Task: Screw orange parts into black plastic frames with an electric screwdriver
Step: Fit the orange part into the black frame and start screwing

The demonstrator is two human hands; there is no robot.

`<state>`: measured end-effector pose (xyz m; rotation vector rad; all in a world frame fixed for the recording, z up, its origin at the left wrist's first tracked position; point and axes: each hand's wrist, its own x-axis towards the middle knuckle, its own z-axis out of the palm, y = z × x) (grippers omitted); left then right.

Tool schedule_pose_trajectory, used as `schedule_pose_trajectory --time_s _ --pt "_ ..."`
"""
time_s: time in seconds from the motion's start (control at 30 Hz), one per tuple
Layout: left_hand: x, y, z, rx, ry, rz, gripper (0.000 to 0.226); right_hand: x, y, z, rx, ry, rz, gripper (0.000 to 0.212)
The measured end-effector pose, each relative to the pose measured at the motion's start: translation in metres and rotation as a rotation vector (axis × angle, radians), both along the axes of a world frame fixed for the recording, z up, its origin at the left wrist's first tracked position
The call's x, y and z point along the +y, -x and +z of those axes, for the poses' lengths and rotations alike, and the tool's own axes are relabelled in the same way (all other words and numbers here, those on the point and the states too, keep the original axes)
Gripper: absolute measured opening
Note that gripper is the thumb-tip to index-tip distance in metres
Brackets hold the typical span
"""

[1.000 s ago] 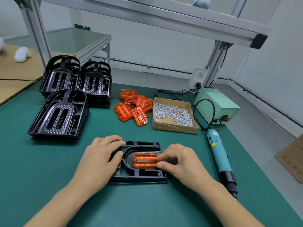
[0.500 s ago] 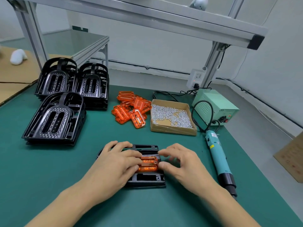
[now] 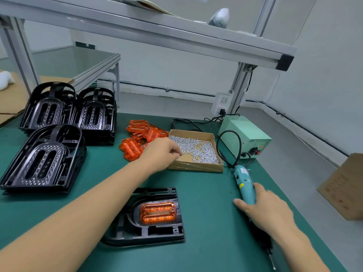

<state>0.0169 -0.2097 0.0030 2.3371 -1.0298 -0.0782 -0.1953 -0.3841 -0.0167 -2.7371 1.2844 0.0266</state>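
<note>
Head view — left hand [image 3: 161, 152] among screws [image 3: 194, 149]

Black frame [image 3: 155, 232] glossy moulded plastic; orange part [image 3: 157, 212] in it translucent, shiny plastic. Screws [image 3: 196, 149] at left hand [image 3: 161, 154] fingertips bright metal, in matt brown cardboard box [image 3: 196, 167]. Screwdriver [image 3: 244, 185] under right hand [image 3: 269, 210] fingers smooth teal plastic. Mat [image 3: 206, 193] matt green.
</note>
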Motion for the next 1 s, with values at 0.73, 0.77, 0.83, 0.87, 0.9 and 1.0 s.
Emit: schedule_pose_trajectory --time_s 0.73,0.77,0.83,0.87,0.9,1.0 --pt "-0.067 -0.034 -0.008 -0.099 -0.461 -0.063 0.017 0.005 -0.008 0.048 -1.681 -1.469 -0.001 0.016" --pt "-0.068 -0.035 -0.008 -0.129 -0.486 -0.091 0.015 0.008 -0.01 0.052 -1.701 -1.459 0.017 0.015" --pt "-0.067 -0.036 -0.008 -0.188 -0.539 -0.145 0.014 0.014 -0.013 0.058 -1.74 -1.434 0.059 0.013" --pt "-0.066 -0.036 -0.009 -0.201 -0.547 -0.161 0.018 0.017 -0.014 0.061 -1.762 -1.428 0.093 0.014" --pt "-0.065 -0.036 -0.01 -0.193 -0.531 -0.171 0.02 0.019 -0.015 0.062 -1.78 -1.427 0.128 0.015" --pt "-0.057 -0.034 -0.009 -0.078 -0.268 -0.147 0.013 0.022 -0.017 0.065 -1.813 -1.439 0.201 0.017"
